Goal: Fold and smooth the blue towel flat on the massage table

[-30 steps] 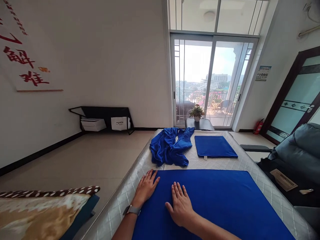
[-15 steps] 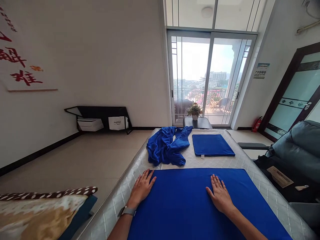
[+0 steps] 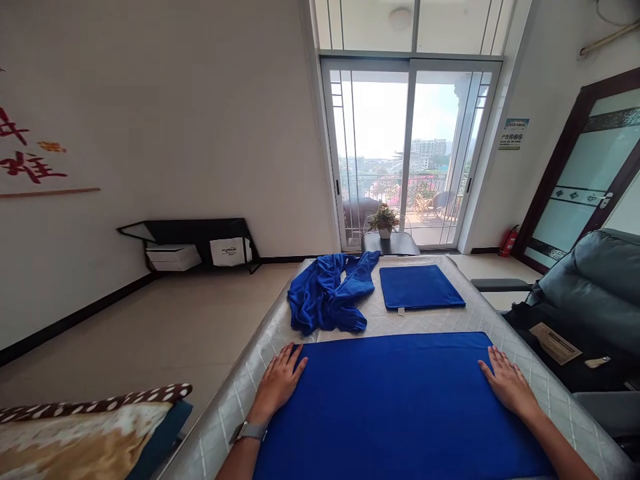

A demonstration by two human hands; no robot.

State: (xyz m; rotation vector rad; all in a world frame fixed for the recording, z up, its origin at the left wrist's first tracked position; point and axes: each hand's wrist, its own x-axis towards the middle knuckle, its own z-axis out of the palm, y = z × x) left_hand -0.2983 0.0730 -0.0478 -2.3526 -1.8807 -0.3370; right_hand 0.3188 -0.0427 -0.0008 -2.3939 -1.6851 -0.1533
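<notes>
A large blue cloth point(image 3: 390, 400) lies flat and smooth on a quilted white mattress point(image 3: 235, 393). My left hand point(image 3: 280, 377) rests open on its far left corner, fingers stretched forward. At the far right corner, my right hand point(image 3: 510, 380) lies open and flat along the edge. Beyond the cloth, a crumpled blue cloth point(image 3: 330, 293) sits in a loose heap on the left. Beside that heap is a neatly folded blue cloth point(image 3: 421, 287) with a small white tag. The near edge of the large cloth is mostly outside the view.
A grey armchair point(image 3: 583, 287) holding a dark bag stands close on the right. Patterned bedding point(image 3: 90, 427) is at the lower left. Past the mattress, a chair point(image 3: 393, 244) carries a potted plant point(image 3: 384, 220) before the sliding glass door point(image 3: 370, 133).
My right hand has slid right across the large cloth, from its middle to the right edge. My left hand stays at the left corner. The view has shifted slightly.
</notes>
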